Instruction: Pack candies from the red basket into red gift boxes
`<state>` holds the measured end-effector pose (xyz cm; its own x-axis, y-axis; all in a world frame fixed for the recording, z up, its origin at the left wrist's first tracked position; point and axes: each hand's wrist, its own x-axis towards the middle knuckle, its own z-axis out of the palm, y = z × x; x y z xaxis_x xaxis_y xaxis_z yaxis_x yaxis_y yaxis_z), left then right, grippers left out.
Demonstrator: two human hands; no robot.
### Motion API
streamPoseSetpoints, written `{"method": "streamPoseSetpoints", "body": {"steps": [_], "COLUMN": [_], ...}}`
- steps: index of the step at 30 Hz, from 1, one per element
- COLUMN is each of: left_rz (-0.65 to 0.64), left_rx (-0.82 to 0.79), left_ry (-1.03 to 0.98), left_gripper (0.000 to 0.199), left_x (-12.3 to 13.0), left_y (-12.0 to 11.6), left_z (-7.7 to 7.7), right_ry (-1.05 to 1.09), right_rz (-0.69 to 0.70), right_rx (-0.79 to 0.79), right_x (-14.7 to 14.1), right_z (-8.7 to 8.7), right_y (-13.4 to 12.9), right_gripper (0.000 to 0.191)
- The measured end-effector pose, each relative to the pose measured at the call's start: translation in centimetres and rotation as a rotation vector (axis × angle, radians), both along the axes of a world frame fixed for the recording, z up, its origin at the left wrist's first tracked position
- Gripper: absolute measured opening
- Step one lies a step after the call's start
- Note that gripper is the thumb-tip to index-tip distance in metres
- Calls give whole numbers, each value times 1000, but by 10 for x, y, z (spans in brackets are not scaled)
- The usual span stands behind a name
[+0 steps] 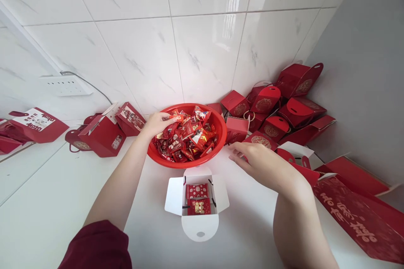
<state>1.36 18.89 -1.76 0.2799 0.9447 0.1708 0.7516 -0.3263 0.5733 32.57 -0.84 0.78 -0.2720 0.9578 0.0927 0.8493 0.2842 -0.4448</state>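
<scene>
My left hand [158, 125] reaches over the left rim of a red plastic basket [222, 143], its fingertips closed on a small red wrapped candy [178, 117]. Several shiny red candy packets [186, 136] fill the basket. To the right of the basket, my right hand [252, 157] hovers above the table with bent fingers apart and nothing visible in them. In front of the basket stands a small gift box [200, 229] with its white flaps folded out. Two red packets [198, 207] lie inside it.
Red gift boxes [263, 101] are piled at the right against the wall. More red boxes [104, 134] stand at the left. A flat red printed piece [356, 218] lies at the right edge. A power strip [65, 86] with a grey cable sits by the tiled wall.
</scene>
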Motion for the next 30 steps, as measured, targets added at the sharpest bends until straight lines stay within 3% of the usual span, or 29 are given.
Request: {"method": "streamPoseSetpoints", "body": {"steps": [3,7,10,13,21,25,30], "left_rz": [-16,-84,-244,-360,-516,-454,-194], "left_rx": [-23,-128,-255,-301,-322,-279,30], "left_ry": [-142,-362,-196,-3,350,237,-133], "left_gripper": [52,44,34,32,30,22,25], "left_x": [5,24,36,38,39,51,40], "left_y": [-29,-84,-124,-148,-161,-170,-184], "left_z": [8,21,28,28,12,4,-4], "right_ry": [-7,-28,-39,-51,-73,-63,-50], "right_rz": [1,6,12,21,33,37,35], "right_rx": [8,23,27,16,-5,-12,-31], "right_x": [-1,1,2,3,-1,-2,-2], "right_z": [2,2,2,1,2,1,0], "right_y": [1,0,-1,-2,-6,-7,-10], "right_gripper": [27,25,26,28,29,29,29]}}
